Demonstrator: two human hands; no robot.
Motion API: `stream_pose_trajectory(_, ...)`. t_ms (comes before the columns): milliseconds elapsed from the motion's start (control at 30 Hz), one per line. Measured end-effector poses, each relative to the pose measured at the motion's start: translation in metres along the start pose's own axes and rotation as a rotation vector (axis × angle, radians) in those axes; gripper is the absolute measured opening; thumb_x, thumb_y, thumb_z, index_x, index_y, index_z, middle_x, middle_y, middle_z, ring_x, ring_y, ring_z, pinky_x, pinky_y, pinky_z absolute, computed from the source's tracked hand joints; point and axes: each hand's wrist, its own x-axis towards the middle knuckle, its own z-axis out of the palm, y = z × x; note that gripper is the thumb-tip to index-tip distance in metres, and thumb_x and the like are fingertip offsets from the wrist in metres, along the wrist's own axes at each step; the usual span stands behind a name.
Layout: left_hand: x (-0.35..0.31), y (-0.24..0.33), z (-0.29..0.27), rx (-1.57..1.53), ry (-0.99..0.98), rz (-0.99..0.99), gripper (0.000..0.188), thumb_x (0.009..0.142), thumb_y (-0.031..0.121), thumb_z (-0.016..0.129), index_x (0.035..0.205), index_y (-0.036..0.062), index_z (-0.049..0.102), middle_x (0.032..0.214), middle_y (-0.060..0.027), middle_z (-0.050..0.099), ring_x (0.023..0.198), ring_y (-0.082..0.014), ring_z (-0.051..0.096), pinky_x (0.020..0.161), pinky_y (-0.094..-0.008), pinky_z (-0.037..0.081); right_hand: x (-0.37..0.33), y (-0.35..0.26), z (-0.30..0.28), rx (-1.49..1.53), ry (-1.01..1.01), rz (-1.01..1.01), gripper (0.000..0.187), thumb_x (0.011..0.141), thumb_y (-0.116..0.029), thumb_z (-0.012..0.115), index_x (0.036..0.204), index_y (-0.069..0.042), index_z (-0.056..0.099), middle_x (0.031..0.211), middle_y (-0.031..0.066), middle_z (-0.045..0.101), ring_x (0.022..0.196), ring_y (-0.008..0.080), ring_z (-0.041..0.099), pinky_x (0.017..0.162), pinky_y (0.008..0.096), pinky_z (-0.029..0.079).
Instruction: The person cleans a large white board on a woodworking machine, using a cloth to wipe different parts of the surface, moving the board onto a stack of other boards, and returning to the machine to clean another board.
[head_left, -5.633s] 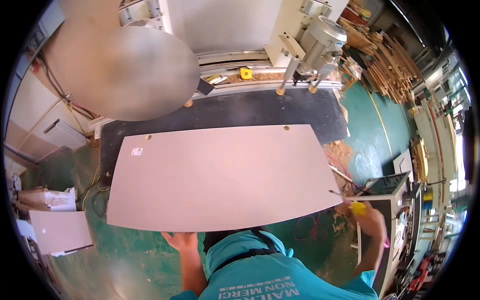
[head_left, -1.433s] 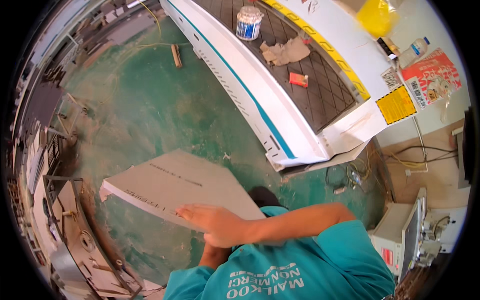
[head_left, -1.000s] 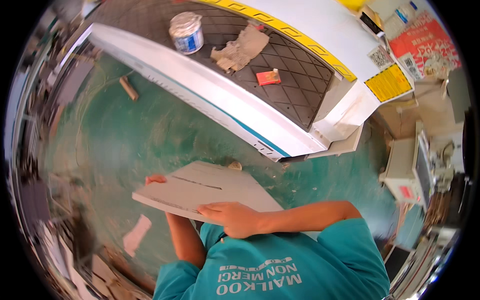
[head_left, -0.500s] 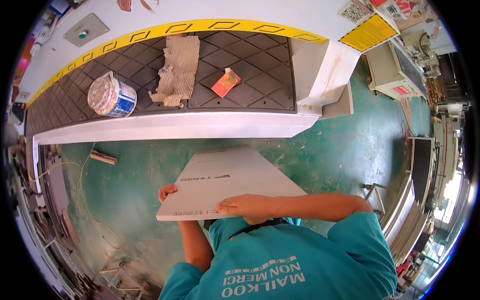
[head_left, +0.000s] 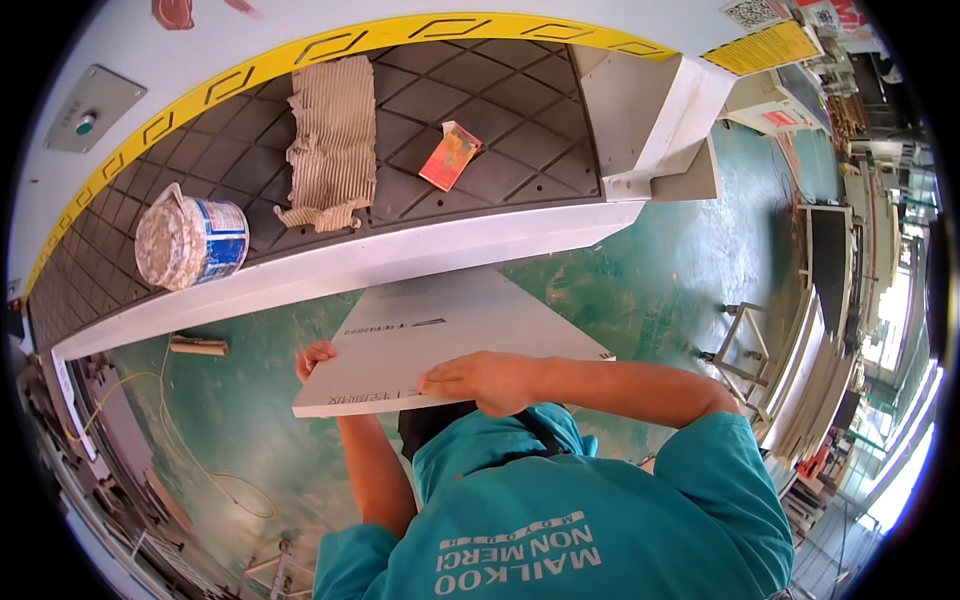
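A long white panel [head_left: 420, 350] with dark print on its face stretches away in front of my teal shirt. My left hand [head_left: 313, 360] is closed round its left edge near the close corner, the fingertips showing on top. My right hand [head_left: 480, 382] grips the near edge, fingers flat together over the upper face; its thumb is hidden. At its far end the panel meets the white front edge [head_left: 400, 252] of a machine bed in view. Whether they touch, I cannot tell.
On the dark ribbed machine bed [head_left: 520, 90] lie a blue-and-white tub [head_left: 222, 238], torn corrugated cardboard [head_left: 335, 140] and a small red-orange box [head_left: 450, 157]. A yellow cable [head_left: 165, 420] crosses the green floor at left. A wheeled metal frame [head_left: 745, 345] and stacked boards [head_left: 800, 390] stand at right.
The view has tilted and shifted, and the machine bed appears closer. The panel's far end now reaches the bed's front edge in the picture. Both hands keep their hold.
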Motion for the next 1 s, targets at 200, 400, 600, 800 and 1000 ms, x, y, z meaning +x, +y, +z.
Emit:
stream_pose_trajectory(200, 0.008, 0.015, 0.007, -0.095, -0.011, -0.102, 0.045, 0.094, 0.035, 0.043, 0.061, 0.0067, 0.054, 0.069, -0.0088, 0.056, 0.074, -0.0200, 0.053, 0.077, -0.0364, 0.044, 0.015, 0.003, -0.003, -0.015, 0.037, -0.048, 0.071, 0.066, 0.013, 0.052, 0.136, 0.003, 0.049, 0.137, 0.0228, 0.051, 0.127, 0.0387, 0.048, 0.106, 0.0404, 0.042)
stream_pose_trajectory(400, 0.026, 0.019, -0.013, -0.044, -0.095, -0.096, 0.047, 0.095, 0.036, 0.041, 0.063, 0.0063, 0.058, 0.069, -0.0088, 0.057, 0.075, -0.0189, 0.052, 0.079, -0.0356, 0.043, 0.028, 0.000, -0.016, 0.018, -0.018, 0.007, 0.078, 0.063, 0.014, 0.050, 0.139, 0.000, 0.046, 0.140, 0.0210, 0.049, 0.130, 0.0361, 0.047, 0.108, 0.0403, 0.041)
stream_pose_trajectory(600, 0.057, 0.005, -0.011, -0.080, -0.059, -0.047, 0.046, 0.093, 0.034, 0.044, 0.059, 0.0066, 0.056, 0.064, -0.0103, 0.058, 0.069, -0.0222, 0.056, 0.072, -0.0365, 0.046, 0.027, -0.004, -0.045, -0.086, 0.041, 0.132, 0.061, 0.075, 0.008, 0.054, 0.135, -0.007, 0.054, 0.130, 0.0160, 0.059, 0.120, 0.0355, 0.054, 0.100, 0.0430, 0.044)
stream_pose_trajectory(800, 0.057, 0.025, 0.009, -0.070, 0.074, 0.011, 0.039, 0.091, 0.031, 0.046, 0.062, 0.0078, 0.056, 0.062, -0.0103, 0.058, 0.065, -0.0212, 0.057, 0.068, -0.0368, 0.047, -0.064, 0.004, -0.064, -0.449, 0.284, 0.477, 0.051, 0.077, -0.012, 0.063, 0.128, -0.012, 0.060, 0.126, 0.0125, 0.062, 0.112, 0.0327, 0.059, 0.097, 0.0423, 0.046)
stream_pose_trajectory(1000, 0.083, 0.023, 0.037, -0.090, 0.078, 0.010, 0.030, 0.094, 0.032, 0.045, 0.074, 0.0117, 0.053, 0.061, -0.0049, 0.055, 0.059, -0.0193, 0.055, 0.059, -0.0340, 0.046, -0.118, -0.010, -0.080, -0.797, 0.569, 0.688, 0.041, 0.073, -0.019, 0.072, 0.112, -0.011, 0.064, 0.110, 0.0065, 0.067, 0.106, 0.0250, 0.062, 0.092, 0.0410, 0.047)
